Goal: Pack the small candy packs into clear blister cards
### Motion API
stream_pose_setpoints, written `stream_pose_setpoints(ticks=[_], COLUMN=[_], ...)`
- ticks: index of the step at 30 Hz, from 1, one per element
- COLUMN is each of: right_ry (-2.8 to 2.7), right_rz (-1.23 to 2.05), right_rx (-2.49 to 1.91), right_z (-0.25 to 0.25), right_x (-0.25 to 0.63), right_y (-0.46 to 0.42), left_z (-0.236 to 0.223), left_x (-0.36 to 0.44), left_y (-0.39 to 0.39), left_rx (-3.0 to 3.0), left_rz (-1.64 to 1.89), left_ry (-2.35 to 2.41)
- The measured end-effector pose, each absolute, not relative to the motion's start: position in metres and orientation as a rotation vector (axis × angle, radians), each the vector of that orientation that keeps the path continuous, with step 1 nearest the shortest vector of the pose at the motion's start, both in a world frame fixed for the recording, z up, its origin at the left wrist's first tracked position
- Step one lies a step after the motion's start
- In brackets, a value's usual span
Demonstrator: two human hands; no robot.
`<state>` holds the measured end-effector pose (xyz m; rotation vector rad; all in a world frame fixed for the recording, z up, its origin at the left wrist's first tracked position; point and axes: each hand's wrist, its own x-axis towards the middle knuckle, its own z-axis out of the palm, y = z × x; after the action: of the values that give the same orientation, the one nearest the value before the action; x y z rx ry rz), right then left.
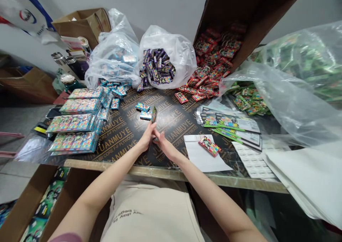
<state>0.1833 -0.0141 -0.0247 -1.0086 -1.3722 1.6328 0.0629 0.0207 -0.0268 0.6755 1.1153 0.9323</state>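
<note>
My left hand (145, 137) and my right hand (163, 144) meet at the fingertips over the black printed plywood board (171, 119). Between them a small colourful packet (154, 114) stands upright, its lower end hidden by my fingers. Just beyond my left hand lie two small blue packets (143, 107), side by side and apart from my fingers. To the right of my right hand, a red packet (210, 146) rests on a white paper sheet (200, 156).
Bundled blue packet stacks (74, 122) cover the board's left side. Behind stand plastic bags, one holding purple packets (157, 66), and a tilted cardboard box spilling red packets (213, 57). Green cards (229, 122) and white sheets (301, 178) lie right. An open carton (34, 203) sits below left.
</note>
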Motion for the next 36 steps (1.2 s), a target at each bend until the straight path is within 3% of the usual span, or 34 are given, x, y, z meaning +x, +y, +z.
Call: stream_pose_setpoints(ticks=[7,14,18,24,29,31,34,36], right_ry=[-1.626,-1.882,-2.175,-2.133,-1.825,-1.588,-1.343,-1.227], right_rz=[0.797,0.77,0.943,1.046,0.752,0.858,1.422,1.629], right_rx=[-1.136,-1.085,-0.932,-0.971,-1.237,-1.29,-1.141,-1.043], right_z=[0.008,0.035,0.052,0.057,0.042,0.034,0.022,0.017], right_x=[0.199,0.211,0.218,0.219,0.207,0.202,0.194,0.189], right_y=[0.015,0.032,0.028,0.024,0.018,0.011,0.001,-0.004], left_z=[0.003,0.01,0.019,0.019,0.017,0.017,0.018,0.019], left_x=[0.028,0.018,0.015,0.014,0.011,0.009,0.007,0.008], left_y=[-0.008,-0.021,-0.023,-0.03,-0.029,-0.027,-0.026,-0.026], left_rx=[0.616,0.719,0.905,1.054,1.213,1.185,1.166,1.187], left_rz=[0.825,0.721,0.713,0.734,0.779,0.817,0.868,0.864], left_ry=[0.801,0.816,0.795,0.875,0.925,0.919,0.898,0.88])
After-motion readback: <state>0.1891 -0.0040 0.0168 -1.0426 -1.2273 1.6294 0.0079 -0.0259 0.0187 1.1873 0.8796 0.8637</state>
